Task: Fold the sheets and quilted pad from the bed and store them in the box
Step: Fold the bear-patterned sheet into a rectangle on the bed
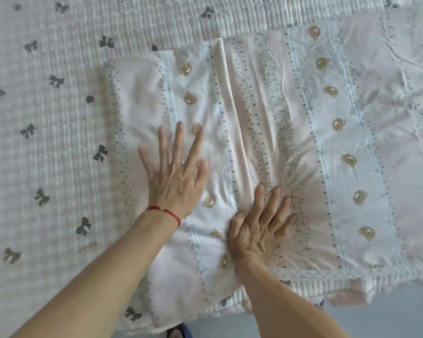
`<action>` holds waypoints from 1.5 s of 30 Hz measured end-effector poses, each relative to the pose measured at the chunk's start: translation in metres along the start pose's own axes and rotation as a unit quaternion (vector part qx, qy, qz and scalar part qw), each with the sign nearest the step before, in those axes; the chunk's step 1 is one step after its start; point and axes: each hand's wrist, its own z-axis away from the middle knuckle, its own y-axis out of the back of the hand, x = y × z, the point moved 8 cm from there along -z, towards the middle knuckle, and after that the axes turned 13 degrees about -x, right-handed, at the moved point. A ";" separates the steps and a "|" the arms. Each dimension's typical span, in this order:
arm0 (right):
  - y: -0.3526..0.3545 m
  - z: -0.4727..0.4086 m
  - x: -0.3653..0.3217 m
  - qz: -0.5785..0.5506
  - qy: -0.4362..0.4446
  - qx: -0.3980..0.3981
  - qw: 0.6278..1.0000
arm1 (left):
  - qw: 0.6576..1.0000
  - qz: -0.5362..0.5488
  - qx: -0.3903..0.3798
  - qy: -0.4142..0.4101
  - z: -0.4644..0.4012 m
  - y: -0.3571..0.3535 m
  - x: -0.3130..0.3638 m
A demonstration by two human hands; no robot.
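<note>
Hands: as both lay flat, fingers spread, left hand (pixel 175 175) and right hand (pixel 257 230) pressed the sheet (pixel 266 132), slightly apart.
Pad (pixel 59 118): lay under the sheet, left of the left hand.

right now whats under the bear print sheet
The bear print sheet lies on the quilted pad with grey bows, which shows around its left and far sides. Both hands, left hand and right hand, press on top. Anything else beneath is covered.
</note>
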 end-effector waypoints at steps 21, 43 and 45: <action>0.036 0.014 0.026 -0.126 0.234 -0.214 0.940 | 0.805 0.555 -0.121 0.169 0.104 0.052 -0.038; 0.176 -0.098 0.251 -0.184 0.118 -0.392 0.894 | 0.981 0.071 -0.025 0.179 0.074 -0.047 0.254; 0.180 -0.098 0.244 -0.193 0.127 -0.409 0.883 | 0.964 0.148 -0.034 0.220 0.095 -0.062 0.227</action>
